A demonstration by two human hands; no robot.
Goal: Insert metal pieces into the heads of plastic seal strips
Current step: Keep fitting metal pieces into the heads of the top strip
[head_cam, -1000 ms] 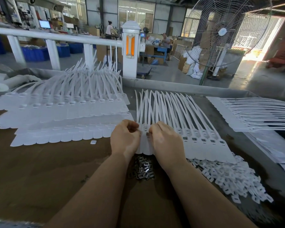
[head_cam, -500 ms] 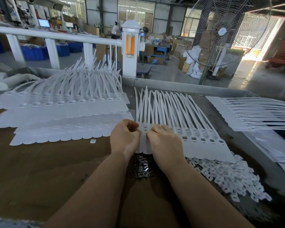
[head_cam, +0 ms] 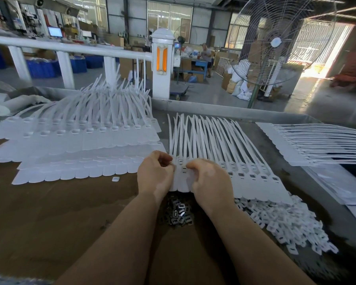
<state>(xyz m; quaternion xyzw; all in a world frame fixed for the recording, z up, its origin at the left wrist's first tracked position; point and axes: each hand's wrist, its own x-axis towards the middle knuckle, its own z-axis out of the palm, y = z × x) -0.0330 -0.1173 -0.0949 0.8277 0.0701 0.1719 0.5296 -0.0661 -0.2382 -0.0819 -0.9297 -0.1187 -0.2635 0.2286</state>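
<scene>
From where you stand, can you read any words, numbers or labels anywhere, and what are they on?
No text can be read.
White seal strips under the hands: no print shows.
Metal pieces: no marking visible.
Monitor screens at the back: lit, but too small and blurred to read.
White post with the orange panel: no lettering visible.
Sacks beside the fan: any print is too blurred to read.

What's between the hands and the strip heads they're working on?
Nothing visible. Left hand and right hand already sit on the strip heads, fingers curled at the slots. The metal pieces lie just below, between the wrists.
</scene>
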